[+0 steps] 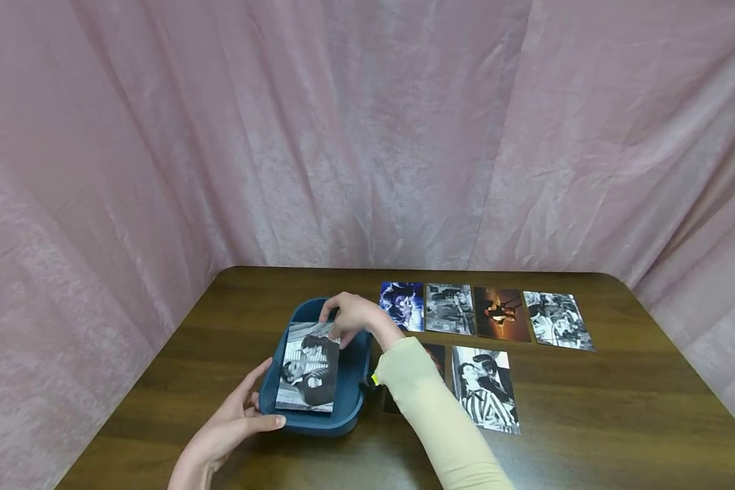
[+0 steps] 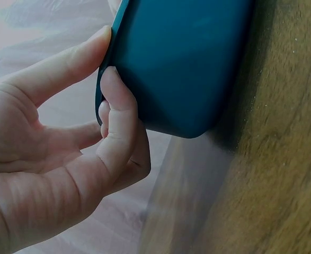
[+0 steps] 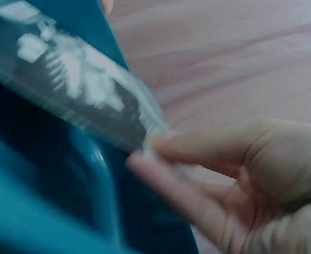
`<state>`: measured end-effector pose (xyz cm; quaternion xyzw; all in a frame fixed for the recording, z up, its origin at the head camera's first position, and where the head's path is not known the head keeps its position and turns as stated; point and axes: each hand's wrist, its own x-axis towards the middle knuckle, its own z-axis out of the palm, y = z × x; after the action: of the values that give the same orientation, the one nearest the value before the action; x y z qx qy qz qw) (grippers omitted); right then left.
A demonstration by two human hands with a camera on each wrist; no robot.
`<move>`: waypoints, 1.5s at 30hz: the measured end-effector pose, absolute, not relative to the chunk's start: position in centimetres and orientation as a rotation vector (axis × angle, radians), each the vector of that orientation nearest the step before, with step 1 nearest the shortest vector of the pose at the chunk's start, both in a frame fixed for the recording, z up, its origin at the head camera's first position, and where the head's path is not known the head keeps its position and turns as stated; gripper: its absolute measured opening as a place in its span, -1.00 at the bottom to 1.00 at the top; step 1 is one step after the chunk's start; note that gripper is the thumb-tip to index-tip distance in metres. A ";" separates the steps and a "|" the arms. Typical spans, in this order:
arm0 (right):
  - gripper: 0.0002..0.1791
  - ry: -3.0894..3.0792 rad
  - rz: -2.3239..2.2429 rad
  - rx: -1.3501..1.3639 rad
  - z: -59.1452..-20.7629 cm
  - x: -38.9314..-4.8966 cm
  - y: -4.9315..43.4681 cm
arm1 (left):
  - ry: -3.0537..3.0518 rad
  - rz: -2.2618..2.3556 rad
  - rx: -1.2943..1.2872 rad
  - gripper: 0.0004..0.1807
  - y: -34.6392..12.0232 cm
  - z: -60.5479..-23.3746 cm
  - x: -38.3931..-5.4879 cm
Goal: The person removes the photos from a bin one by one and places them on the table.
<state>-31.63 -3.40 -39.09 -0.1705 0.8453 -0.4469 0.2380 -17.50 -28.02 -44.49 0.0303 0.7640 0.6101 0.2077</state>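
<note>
A dark blue plastic tray with rounded corners sits on the left part of the wooden table. My left hand holds its near left side; in the left wrist view the thumb and curled fingers pinch the rim of the tray. Over the tray my right hand pinches the top right corner of a black-and-white photo print showing two people. The right wrist view is blurred, but the thumb and a finger meet at the corner of the photo print, which slants within the tray walls.
To the right, a row of prints lies at the back: a blue-purple one, a grey one, an orange-brown one and a black-and-white one. Nearer lies a striped-shirt print beside a dark print, partly behind the right sleeve.
</note>
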 end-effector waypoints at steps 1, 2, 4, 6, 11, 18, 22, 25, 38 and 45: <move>-0.73 2.290 -1.292 -0.473 -39.0 -31.7 -3.1 | 2.137 1.692 0.074 0.14 -28.0 -44.5 -17.5; -0.74 2.254 -1.364 -0.470 -38.9 -31.7 -2.7 | 2.143 1.688 0.063 0.14 -28.0 -44.5 -17.5; -0.75 2.203 -1.491 -0.460 -38.6 -31.6 -1.8 | 2.152 1.681 0.050 0.14 -28.0 -44.5 -17.5; -0.74 2.179 -1.582 -0.457 -38.2 -31.6 -0.6 | 2.149 1.684 0.049 0.14 -28.0 -44.4 -17.5; -0.68 2.190 -1.727 -0.467 -36.9 -30.8 3.1 | 2.119 1.713 0.095 0.14 -28.0 -44.1 -17.4; -0.56 2.171 -1.812 -0.471 -36.3 -27.9 9.8 | 2.085 1.724 0.154 0.15 -28.1 -44.1 -17.2; -0.51 2.241 -1.775 -0.398 -36.7 -25.7 14.0 | 2.072 1.729 0.171 0.16 -28.3 -44.1 -17.1; -0.47 2.301 -1.773 -0.334 -37.0 -24.2 17.3 | 2.075 1.731 0.179 0.15 -28.3 -44.1 -17.1; -0.67 2.540 -1.689 -0.241 -39.3 -19.9 29.6 | 2.081 1.733 0.162 0.15 -28.4 -44.3 -17.0; -0.69 2.653 -1.476 -0.260 -40.0 -19.0 34.1 | 2.076 1.728 0.177 0.15 -28.4 -44.3 -17.2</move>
<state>-19.01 34.07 -39.95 -0.0851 0.8697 -0.4839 0.0472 -17.19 -28.37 -44.30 0.0640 0.7489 0.6234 0.2156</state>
